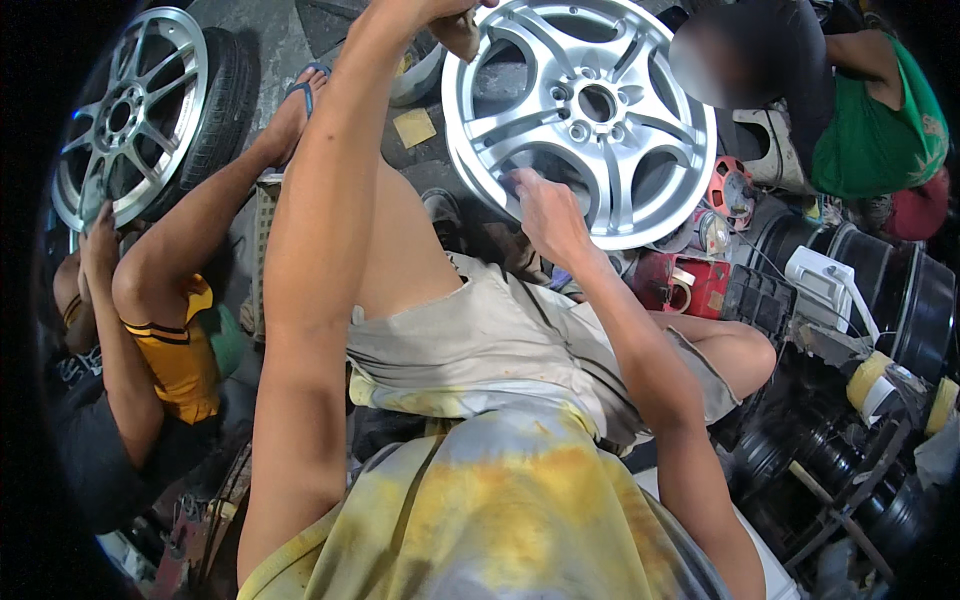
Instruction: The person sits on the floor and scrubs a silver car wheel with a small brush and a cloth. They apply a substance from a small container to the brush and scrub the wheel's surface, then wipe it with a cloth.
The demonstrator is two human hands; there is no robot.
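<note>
The silver alloy wheel (585, 110) stands tilted on its edge in front of the person's knees, face toward the camera, with 5 paired spokes around a hub ringed by bolt holes. The left hand (455, 22) is closed over the top of its rim at the upper edge of the picture. The right hand (540, 210) is curled against the lower left of the rim, fingers pressing a small dark blue-grey piece (517, 180) to the metal (too small to tell what it is).

The person sits low over a dark, stained concrete floor (290, 40), which shows bare only at the top left; a yellowish scrap (414, 127) lies on it. To the left, a second person in a yellow shirt (185, 355) touches another silver wheel with its tyre (145, 110) still on. At the upper right sits a third person in a green top (880, 140). The right side is crowded with clutter: a red box (690, 285), a white power tool (825, 285), rolls of tape (870, 385) and several black rims (900, 300)
</note>
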